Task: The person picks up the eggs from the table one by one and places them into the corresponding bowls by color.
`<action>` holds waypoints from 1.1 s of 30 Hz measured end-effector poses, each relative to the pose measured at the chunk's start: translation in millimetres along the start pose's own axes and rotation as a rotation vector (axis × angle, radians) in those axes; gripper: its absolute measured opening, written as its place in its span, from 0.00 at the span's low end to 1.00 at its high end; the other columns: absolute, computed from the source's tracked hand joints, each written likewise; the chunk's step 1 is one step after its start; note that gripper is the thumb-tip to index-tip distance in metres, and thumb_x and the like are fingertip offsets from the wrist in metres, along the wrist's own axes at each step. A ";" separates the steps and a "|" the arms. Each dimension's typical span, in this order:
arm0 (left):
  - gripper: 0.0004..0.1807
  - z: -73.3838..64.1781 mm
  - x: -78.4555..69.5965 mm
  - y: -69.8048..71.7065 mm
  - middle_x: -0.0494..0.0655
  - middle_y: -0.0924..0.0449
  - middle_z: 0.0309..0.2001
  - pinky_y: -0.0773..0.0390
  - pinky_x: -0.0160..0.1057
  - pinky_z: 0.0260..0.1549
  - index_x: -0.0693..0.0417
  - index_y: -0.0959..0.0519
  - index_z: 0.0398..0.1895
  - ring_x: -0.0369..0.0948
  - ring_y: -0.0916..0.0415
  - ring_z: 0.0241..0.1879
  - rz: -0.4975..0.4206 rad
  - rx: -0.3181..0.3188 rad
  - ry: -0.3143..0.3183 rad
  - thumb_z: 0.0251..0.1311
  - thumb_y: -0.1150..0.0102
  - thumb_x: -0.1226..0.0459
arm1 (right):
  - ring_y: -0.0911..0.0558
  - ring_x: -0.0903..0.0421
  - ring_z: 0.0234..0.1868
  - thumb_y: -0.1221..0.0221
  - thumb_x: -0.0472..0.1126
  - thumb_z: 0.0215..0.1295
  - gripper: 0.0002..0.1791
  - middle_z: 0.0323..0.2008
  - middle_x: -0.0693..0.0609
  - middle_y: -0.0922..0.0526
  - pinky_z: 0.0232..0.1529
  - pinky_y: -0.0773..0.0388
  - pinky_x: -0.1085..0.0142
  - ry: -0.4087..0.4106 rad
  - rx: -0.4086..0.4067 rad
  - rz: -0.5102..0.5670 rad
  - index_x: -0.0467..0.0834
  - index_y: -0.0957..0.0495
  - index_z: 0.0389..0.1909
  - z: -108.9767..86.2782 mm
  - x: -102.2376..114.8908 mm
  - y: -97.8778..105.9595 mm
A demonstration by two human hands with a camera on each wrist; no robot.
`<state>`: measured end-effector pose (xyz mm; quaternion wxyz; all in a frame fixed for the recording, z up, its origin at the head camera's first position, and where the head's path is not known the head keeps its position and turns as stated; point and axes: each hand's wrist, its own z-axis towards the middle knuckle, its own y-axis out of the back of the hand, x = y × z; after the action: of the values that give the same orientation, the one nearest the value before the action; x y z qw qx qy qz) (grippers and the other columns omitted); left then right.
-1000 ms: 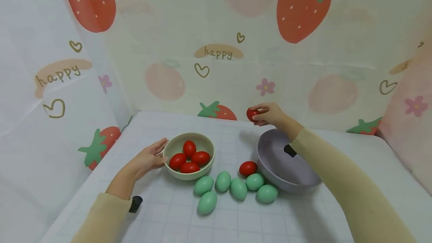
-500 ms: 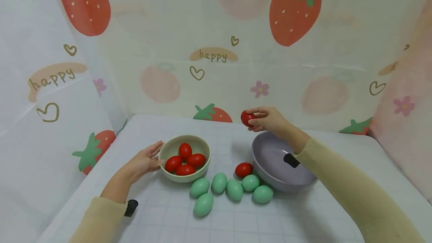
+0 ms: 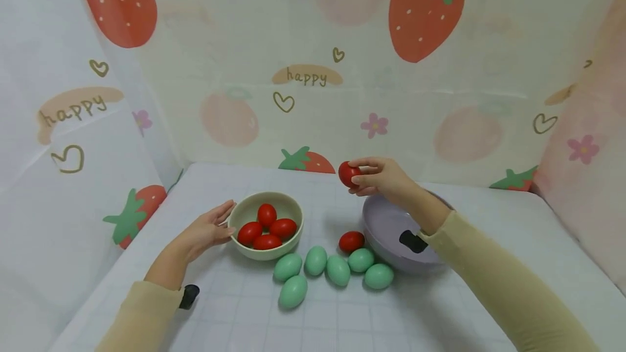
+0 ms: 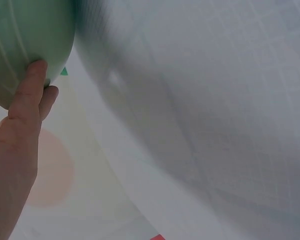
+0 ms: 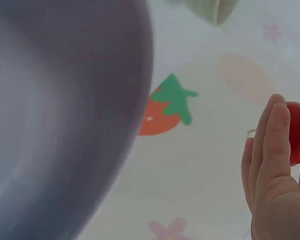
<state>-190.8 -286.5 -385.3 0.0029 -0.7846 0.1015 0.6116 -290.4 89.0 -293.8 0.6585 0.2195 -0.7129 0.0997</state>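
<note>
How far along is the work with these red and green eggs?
Four glossy red eggs already lie in the round pale-green bowl, touched by the left hand. The right hand holds another red egg midair. Apparently left: a loose red egg and six mint-green eggs on the white table.

Left hand (image 3: 209, 228) and right hand (image 3: 379, 178) bare; long, plain beige sleeves (image 3: 499, 273) (the right one faintly creased); a small black piece (image 3: 188, 296) beside the left cuff (image 3: 158, 293), another by the right cuff (image 3: 444, 231)
</note>
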 end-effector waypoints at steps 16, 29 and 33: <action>0.42 0.3 0.8 -0.2 0.55 0.61 0.77 0.32 0.46 0.59 0.55 0.61 0.78 0.57 0.56 0.73 0.003 -0.011 0.008 0.67 0.50 0.74 | 0.14 0.51 0.35 0.41 0.29 0.65 0.24 0.54 0.34 0.24 0.44 0.18 0.59 0.005 0.029 0.087 0.33 0.29 0.62 -8.4 -3.0 -34.5; 0.42 -0.8 2.4 -0.6 0.55 0.63 0.77 0.27 0.41 0.56 0.56 0.62 0.77 0.58 0.59 0.74 -0.033 0.001 -0.001 0.66 0.51 0.75 | 0.14 0.49 0.35 0.41 0.28 0.65 0.23 0.51 0.36 0.22 0.45 0.18 0.59 0.001 0.068 0.123 0.33 0.28 0.61 -8.6 -9.8 -52.7; 0.42 0.1 1.5 -0.5 0.55 0.63 0.77 0.30 0.43 0.58 0.56 0.62 0.77 0.57 0.58 0.74 -0.027 -0.002 -0.005 0.67 0.51 0.75 | 0.14 0.49 0.35 0.42 0.27 0.65 0.22 0.50 0.38 0.23 0.45 0.18 0.58 0.011 0.090 0.128 0.32 0.28 0.61 -7.4 -8.4 -58.4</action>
<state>-190.4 -286.3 -386.8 0.0106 -0.7843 0.0905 0.6137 -257.5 42.0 -309.8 0.6439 0.2024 -0.7168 0.1748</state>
